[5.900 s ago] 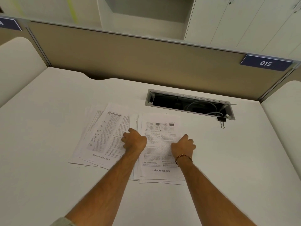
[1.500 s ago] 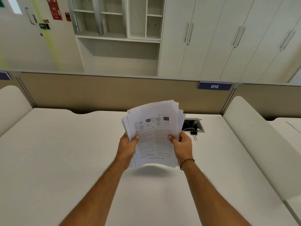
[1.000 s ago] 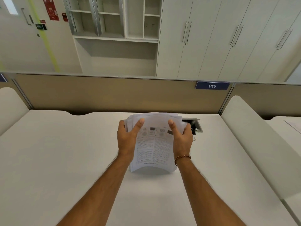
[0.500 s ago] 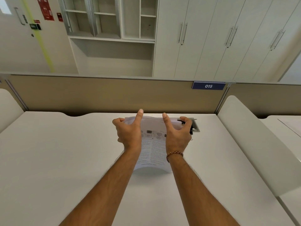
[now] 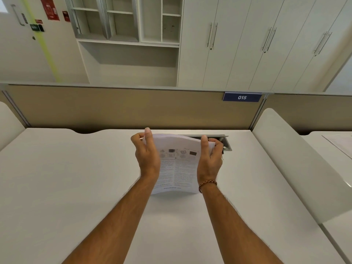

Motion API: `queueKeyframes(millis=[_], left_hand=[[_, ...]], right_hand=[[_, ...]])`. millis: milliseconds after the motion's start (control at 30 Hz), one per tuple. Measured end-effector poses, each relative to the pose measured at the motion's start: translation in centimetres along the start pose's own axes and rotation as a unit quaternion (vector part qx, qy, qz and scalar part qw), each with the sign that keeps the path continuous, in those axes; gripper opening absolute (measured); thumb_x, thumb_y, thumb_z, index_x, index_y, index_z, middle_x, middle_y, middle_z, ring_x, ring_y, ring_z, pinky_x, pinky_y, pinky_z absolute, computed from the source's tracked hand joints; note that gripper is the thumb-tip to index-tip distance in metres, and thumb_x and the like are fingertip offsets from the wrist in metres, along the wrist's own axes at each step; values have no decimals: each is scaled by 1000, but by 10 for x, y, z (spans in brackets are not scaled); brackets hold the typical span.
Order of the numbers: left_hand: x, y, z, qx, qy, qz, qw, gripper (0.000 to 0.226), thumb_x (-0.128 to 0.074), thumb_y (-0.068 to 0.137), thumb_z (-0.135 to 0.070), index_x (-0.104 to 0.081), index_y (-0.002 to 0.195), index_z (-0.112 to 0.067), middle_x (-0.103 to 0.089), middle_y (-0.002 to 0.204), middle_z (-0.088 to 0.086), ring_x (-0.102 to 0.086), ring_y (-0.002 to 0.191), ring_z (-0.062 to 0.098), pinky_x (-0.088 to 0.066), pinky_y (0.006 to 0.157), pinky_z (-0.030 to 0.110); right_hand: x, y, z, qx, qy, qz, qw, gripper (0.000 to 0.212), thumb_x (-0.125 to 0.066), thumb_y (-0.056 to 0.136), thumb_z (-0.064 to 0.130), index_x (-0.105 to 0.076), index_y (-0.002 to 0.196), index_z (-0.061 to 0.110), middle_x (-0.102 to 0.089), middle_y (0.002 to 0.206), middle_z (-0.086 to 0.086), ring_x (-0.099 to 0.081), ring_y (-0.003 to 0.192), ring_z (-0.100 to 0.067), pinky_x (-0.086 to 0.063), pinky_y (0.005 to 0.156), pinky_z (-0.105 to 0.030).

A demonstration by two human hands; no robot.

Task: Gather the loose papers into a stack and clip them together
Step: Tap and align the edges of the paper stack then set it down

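The papers [image 5: 177, 164] are held upright on the desk [image 5: 76, 187], near its middle, with the bottom edge resting on the surface and the sheets bowed toward the camera. The left hand [image 5: 147, 155] is set loosely against the left edge, fingers partly spread, while the right hand [image 5: 209, 161] is curled around the right edge; neither grip looks tight, though the far-side fingers are hidden. The step in hand is judged to be the squaring of the stack. It is best done with the sides lightly guided, so that the sheets can be dropped and tapped until the edges align; a hard squeeze would lock stray sheets in place. The clip cannot be made out clearly beside the cable tray [image 5: 226, 143].
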State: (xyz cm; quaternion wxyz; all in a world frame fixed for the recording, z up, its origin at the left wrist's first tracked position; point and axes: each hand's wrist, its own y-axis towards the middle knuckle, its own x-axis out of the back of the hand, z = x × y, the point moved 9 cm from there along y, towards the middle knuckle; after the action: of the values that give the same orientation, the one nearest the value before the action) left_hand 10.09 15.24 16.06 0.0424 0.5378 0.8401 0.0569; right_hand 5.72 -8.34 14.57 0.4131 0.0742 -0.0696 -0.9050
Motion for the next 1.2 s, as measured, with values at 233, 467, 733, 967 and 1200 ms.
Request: queueKeyframes(millis=[233,467,733,967,1200], left_hand=[[-4,-16,63,75,16,148,986,45,-72,88,-23,-43,122,-22,-63,109,0,-65,97,18,-55,72,30],[-5,-31,122,205,74,199,956,27,-46,100,-10,-55,124,-18,-65,114,1,-61,108,23,-53,80,30],[-12,-24,87,110,66,155,980,21,-40,104,-12,-47,123,-16,-58,107,-1,-59,92,11,-52,72,21],[-10,-30,116,161,113,158,968,26,-43,102,-10,-44,128,-11,-57,115,4,-55,102,20,-52,83,31],[2,-30,138,186,141,112,966,20,-42,99,-7,-52,115,-14,-62,109,5,-61,100,26,-56,83,37]], right_hand=[[-1,-14,-58,-69,-26,178,981,58,-75,79,13,-45,128,26,-66,111,1,-67,103,-20,-62,81,-34],[8,-20,-95,-173,-31,192,966,41,-51,89,-11,-69,104,23,-72,106,-7,-65,110,-32,-58,87,-40],[-2,-2,-73,-145,2,169,975,34,-54,93,-5,-70,101,24,-72,104,-6,-65,106,-33,-57,90,-47],[3,-13,-101,-180,-28,175,967,39,-56,89,-7,-68,112,22,-71,113,-8,-64,111,-32,-55,98,-52],[-1,-10,-85,-103,-148,229,957,32,-57,94,2,-64,122,16,-70,114,-3,-65,109,-25,-55,99,-48]])
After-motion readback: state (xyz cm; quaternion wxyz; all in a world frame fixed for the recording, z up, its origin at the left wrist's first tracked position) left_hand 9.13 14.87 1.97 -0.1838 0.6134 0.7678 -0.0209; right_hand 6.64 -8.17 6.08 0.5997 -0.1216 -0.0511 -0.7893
